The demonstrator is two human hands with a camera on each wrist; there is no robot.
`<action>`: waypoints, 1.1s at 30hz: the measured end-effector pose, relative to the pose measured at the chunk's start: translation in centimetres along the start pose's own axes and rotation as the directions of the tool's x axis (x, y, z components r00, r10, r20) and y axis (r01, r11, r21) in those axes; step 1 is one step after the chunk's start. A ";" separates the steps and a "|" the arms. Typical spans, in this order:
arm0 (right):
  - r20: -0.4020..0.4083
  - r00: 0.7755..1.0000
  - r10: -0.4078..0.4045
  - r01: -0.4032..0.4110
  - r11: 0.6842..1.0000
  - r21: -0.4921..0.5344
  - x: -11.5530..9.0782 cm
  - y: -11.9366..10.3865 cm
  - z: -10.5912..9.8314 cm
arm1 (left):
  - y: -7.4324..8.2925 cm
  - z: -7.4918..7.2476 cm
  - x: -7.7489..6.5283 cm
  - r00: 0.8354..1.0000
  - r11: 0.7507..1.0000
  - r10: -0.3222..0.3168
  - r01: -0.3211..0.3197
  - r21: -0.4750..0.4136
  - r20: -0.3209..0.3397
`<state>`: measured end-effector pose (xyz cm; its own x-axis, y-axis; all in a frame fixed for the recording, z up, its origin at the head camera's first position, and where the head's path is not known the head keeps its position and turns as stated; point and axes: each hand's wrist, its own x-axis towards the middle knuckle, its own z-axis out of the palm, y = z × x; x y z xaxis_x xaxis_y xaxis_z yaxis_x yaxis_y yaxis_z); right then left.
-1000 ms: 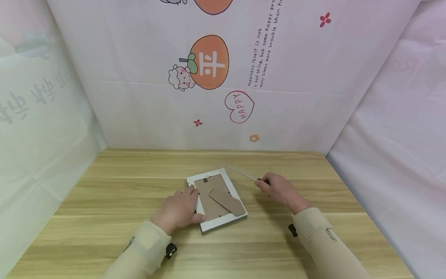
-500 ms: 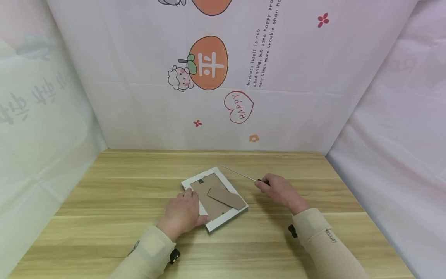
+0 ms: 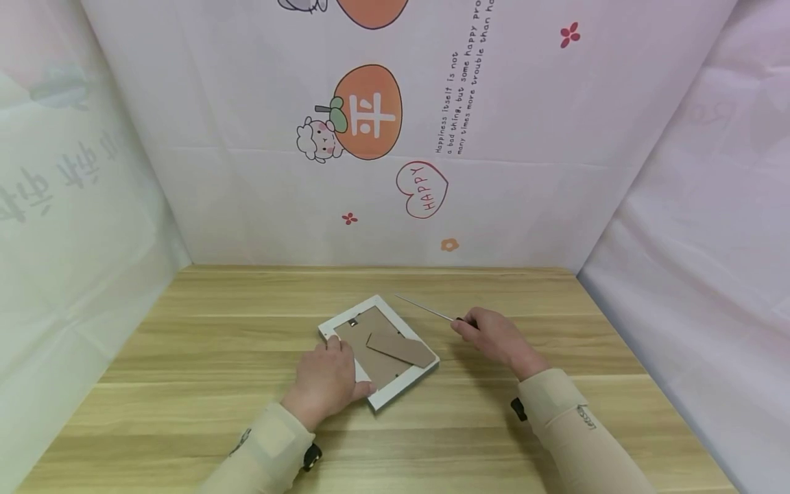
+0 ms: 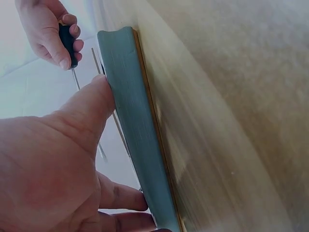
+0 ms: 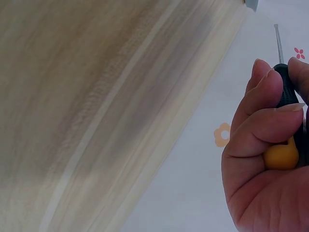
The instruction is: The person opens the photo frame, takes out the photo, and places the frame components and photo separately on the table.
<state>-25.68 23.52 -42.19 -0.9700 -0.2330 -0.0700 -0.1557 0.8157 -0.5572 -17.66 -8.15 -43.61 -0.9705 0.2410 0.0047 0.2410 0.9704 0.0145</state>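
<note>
A white picture frame [image 3: 375,368] lies face down on the wooden table, its brown backing and slanted stand leg [image 3: 400,348] showing. My left hand [image 3: 325,381] holds it along the left side, thumb at the near corner and fingertips farther up. Seen from the left wrist, the frame's edge [image 4: 133,106] is grey-green, and the thumb reaches onto the back. To the right of the frame, my right hand [image 3: 496,337] grips a screwdriver [image 5: 288,89] with a black and yellow handle. Its thin metal shaft [image 3: 426,309] points left, toward the frame's far side.
Behind the wooden table [image 3: 247,295] hangs a white cloth [image 3: 247,206] printed with fruit, flowers and lettering. More white cloth stands along the left and right sides. A black strap piece [image 3: 312,456] sits at the left sleeve's cuff.
The left hand has turned the frame, its near side swinging right and its far side left. The left hand shifted slightly right. The right hand and screwdriver stay almost still.
</note>
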 end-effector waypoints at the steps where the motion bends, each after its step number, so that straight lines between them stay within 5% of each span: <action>1: 0.001 1.000 0.000 0.000 1.000 0.000 0.0 0.0 0.0 | 0.0 0.0 0.0 1.000 1.000 0.000 0.000 0.003 -0.008; 10: -0.004 1.000 -0.004 0.004 1.000 -0.012 -0.1 0.0 -0.1 | 0.5 0.0 -0.3 0.998 1.000 -0.012 0.012 0.011 -0.062; 33: -0.021 1.000 -0.022 0.022 0.999 -0.026 -0.3 -0.1 -0.3 | -0.6 -0.8 -0.2 0.999 0.999 -0.002 0.000 -0.038 -0.035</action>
<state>-25.43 23.66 -41.87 -0.9700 -0.2398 -0.0401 -0.1815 0.8238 -0.5370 -17.67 -8.82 -42.77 -0.9703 0.2386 0.0399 0.2405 0.9693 0.0521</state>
